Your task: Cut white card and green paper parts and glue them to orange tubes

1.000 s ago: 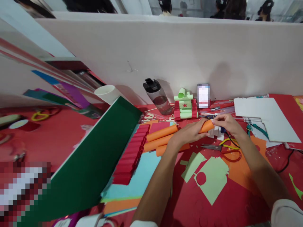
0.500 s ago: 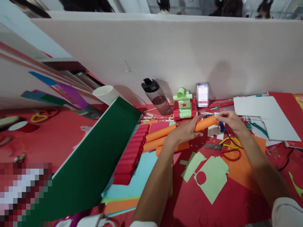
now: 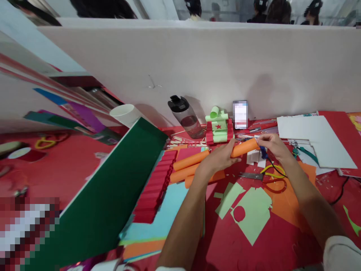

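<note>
An orange paper tube (image 3: 244, 148) is held up between my two hands, over the red table. My left hand (image 3: 221, 157) wraps round its left end, and my right hand (image 3: 272, 144) pinches its right end. Several more orange paper tubes (image 3: 184, 173) lie to the left, partly behind my left forearm. Beneath my hands are scissors (image 3: 262, 176) with yellow and red handles, and pale green paper scraps (image 3: 254, 214). Behind them stands a green and red paper model (image 3: 219, 126) with a red star.
A water bottle (image 3: 187, 118) and a propped-up phone (image 3: 240, 114) stand by the white partition (image 3: 141, 49). A green board (image 3: 107, 195) leans at left beside pleated red paper (image 3: 155, 188) and coloured sheets. White board (image 3: 316, 141) and pliers (image 3: 307, 154) lie at right.
The view has shifted very slightly. Both hands keep their hold on the orange tube, with almost no movement.
</note>
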Tool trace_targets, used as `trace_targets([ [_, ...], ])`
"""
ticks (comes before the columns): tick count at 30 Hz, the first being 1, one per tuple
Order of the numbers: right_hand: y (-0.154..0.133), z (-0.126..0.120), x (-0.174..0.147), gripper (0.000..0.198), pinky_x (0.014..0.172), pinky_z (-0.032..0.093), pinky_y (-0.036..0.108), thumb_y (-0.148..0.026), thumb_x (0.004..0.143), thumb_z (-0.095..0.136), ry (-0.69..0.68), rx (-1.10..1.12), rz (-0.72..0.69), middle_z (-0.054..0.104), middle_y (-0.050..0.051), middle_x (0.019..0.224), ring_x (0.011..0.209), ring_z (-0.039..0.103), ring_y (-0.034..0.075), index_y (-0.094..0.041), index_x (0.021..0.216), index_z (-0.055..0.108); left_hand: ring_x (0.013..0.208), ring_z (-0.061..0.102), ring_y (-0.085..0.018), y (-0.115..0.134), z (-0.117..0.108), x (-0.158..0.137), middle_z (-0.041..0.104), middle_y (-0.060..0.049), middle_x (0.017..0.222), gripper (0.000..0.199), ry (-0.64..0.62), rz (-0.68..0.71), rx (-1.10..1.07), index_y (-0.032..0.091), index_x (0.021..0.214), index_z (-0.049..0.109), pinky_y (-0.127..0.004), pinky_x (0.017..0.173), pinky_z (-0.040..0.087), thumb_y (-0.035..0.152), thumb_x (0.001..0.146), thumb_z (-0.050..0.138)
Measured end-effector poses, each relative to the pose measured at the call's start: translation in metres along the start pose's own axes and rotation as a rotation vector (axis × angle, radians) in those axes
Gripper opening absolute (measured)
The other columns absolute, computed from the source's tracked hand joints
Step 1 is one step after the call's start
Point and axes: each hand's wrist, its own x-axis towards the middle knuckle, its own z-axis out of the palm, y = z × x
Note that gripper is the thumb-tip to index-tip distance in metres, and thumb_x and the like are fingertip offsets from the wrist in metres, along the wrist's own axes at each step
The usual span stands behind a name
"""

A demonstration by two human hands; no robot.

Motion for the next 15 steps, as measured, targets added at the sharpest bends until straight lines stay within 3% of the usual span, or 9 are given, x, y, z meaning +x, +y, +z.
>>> trace_targets([
  [15,0.0003,0.0012,0.0001,0.021,0.06,0.04,0.03,-0.039,0.074,0.077,0.0,-0.017,-0.02,0.062,0.001,0.065,0.064,0.053,0.015,-0.021,0.064,0.072,0.104,0.07,-0.034,0.003,0.0034,-0.0003,0.072,-0.015,0.123,0.062,0.025,0.002,0.086,0.022,0.147,0.041,-0.038,0.079,0.05,0.05,0.095,0.059],
])
